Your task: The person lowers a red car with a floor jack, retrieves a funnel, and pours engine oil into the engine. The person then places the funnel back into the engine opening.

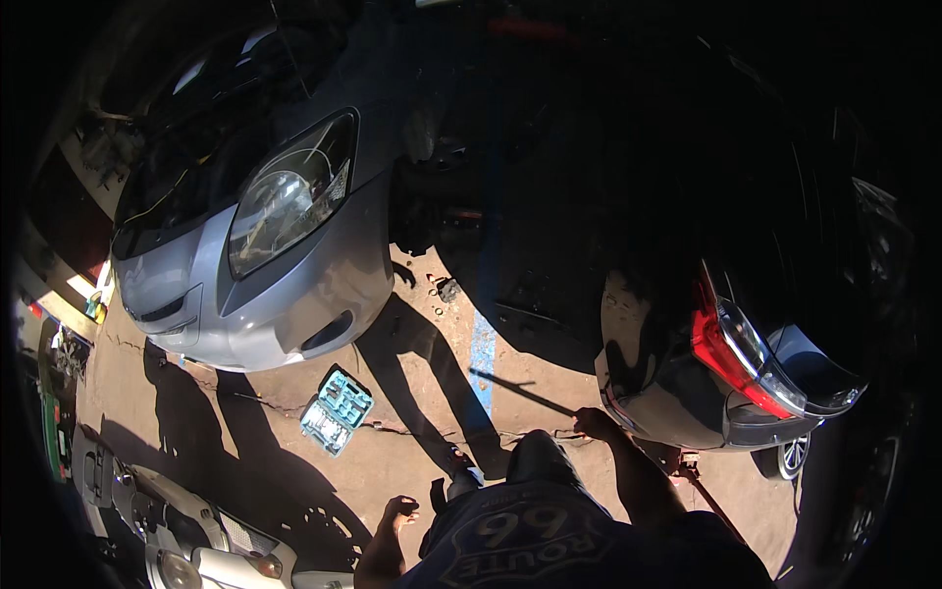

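My right hand [594,424] is closed around one end of a long dark metal bar [520,393], beside the dark car's rear bumper. The bar points forward and left over the floor, and a short stub sticks out of it partway along. Lower and to the left, my left hand [400,510] hangs beside my leg with its fingers loosely bent and a little apart; I see nothing in it. Left of centre, an open teal tool case [337,407] with silvery pieces in its slots lies on the floor.
A silver car front [285,294] stands at the left, a dark car with a red tail light [726,344] at the right. Under its bumper is a red floor jack [692,466]. A light-coloured motorbike [206,540] stands lower left. Small dark parts [448,290] lie between the cars.
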{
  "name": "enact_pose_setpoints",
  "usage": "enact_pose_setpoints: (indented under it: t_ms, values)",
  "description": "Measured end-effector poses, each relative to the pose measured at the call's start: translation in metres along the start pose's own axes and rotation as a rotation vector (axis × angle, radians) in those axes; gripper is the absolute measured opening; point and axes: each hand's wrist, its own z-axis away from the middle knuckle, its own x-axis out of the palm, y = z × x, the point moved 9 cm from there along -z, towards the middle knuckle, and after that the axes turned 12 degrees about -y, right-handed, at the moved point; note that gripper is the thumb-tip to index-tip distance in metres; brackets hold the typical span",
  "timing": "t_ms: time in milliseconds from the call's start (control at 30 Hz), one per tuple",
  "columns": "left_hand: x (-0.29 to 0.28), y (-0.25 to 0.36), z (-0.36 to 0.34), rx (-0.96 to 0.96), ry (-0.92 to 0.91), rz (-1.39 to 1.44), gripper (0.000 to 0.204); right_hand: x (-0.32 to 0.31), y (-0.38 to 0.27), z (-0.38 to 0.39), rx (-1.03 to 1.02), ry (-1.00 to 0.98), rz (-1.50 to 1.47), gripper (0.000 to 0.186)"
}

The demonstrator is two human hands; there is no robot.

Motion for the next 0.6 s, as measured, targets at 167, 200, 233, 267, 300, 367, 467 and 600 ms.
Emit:
enact_pose_setpoints:
  t_ms: [167, 200, 233, 267, 300, 367, 467, 600]
  values:
    - [-0.048, 0.260, -0.090, -0.012, 0.140, -0.617, 0.015, -0.023, -0.002, 0.004, 0.286, 0.052, -0.196, 0.050]
    - [-0.046, 0.302, -0.107, 0.030, 0.139, -0.623, 0.015, -0.034, 0.000, -0.001, 0.349, 0.077, -0.228, 0.047]
    - [-0.041, 0.341, -0.124, 0.063, 0.146, -0.651, 0.014, -0.043, 0.001, -0.006, 0.365, 0.096, -0.267, 0.044]
    - [-0.030, 0.373, -0.144, 0.061, 0.107, -0.641, 0.015, -0.055, 0.004, -0.019, 0.410, 0.091, -0.245, 0.045]
    - [-0.019, 0.403, -0.164, 0.070, 0.138, -0.688, 0.018, -0.066, 0.005, -0.030, 0.379, 0.092, -0.283, 0.044]
    - [0.015, 0.451, -0.201, 0.096, 0.064, -0.616, 0.024, -0.095, 0.013, -0.066, 0.381, 0.086, -0.368, 0.042]
    - [0.064, 0.489, -0.248, 0.005, -0.004, -0.623, 0.025, -0.150, 0.008, -0.138, 0.310, 0.029, -0.372, 0.043]
    - [0.110, 0.521, -0.272, -0.199, -0.216, -0.508, 0.021, -0.230, -0.031, -0.232, 0.256, -0.084, -0.363, 0.045]
